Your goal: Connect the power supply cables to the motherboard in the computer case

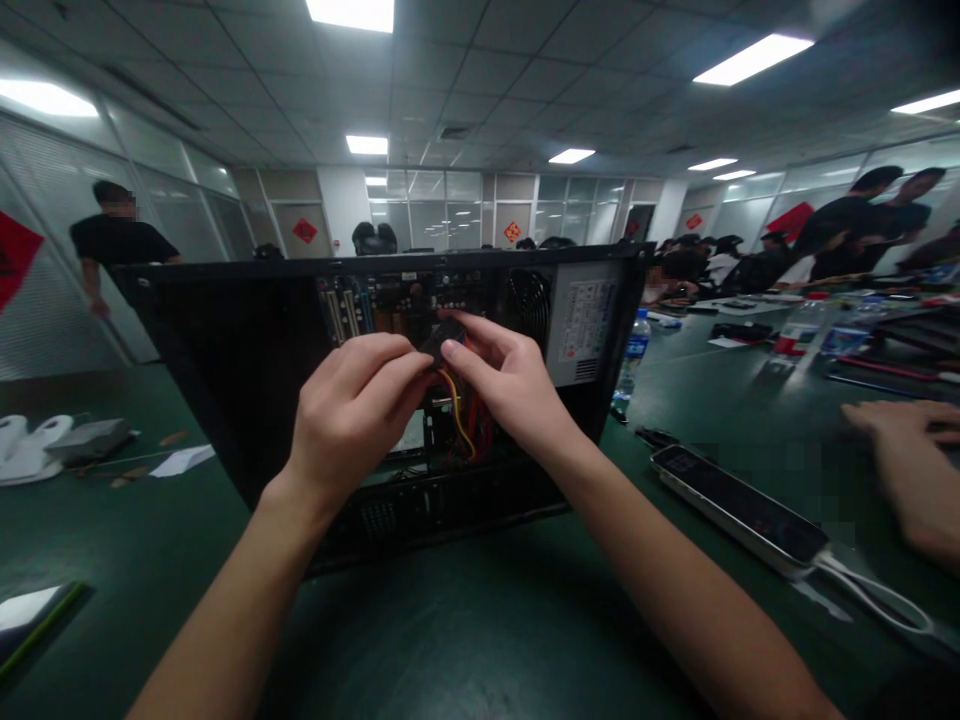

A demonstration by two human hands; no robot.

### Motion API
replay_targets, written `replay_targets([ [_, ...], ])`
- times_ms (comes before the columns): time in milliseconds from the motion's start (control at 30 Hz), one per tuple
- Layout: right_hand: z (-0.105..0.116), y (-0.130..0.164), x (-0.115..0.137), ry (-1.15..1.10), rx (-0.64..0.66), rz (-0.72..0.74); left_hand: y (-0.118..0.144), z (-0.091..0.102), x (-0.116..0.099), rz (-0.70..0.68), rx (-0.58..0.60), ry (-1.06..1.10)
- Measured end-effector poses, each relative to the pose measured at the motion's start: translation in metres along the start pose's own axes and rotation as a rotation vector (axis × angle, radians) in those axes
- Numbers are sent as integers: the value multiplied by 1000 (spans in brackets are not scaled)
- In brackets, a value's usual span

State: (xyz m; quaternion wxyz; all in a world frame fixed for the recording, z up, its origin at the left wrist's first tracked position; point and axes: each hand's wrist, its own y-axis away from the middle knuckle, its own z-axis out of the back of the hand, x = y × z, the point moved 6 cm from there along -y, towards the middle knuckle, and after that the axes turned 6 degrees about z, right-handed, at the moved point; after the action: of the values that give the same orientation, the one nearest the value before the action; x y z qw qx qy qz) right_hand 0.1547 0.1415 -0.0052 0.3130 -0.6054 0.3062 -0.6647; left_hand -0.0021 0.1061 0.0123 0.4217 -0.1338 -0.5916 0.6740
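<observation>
The left hand [352, 410] and the right hand [506, 385] both pinch a small black connector [441, 340] between thumb and fingertips. It sits between the two hands, above the open computer case [247, 350], with coloured wires [461, 420] hanging below it.

Black case [225, 340], red-yellow wires [459, 425]

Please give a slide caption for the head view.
Both hands, left hand and right hand, pinch a black connector above an open computer case.
</observation>
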Motion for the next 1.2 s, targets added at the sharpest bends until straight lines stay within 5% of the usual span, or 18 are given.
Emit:
replay_targets([
  [533,0,2,11,628,277,505,9,-4,17,45,-39,1],
  [800,-4,5,-9,988,253,323,10,-10,18,70,23,21],
  [1000,-1,4,-3,1040,115,447,13,-17,22,68,82,9],
  [1200,-5,6,-4,1067,191,502,18,-27,22,73,150,-6],
])
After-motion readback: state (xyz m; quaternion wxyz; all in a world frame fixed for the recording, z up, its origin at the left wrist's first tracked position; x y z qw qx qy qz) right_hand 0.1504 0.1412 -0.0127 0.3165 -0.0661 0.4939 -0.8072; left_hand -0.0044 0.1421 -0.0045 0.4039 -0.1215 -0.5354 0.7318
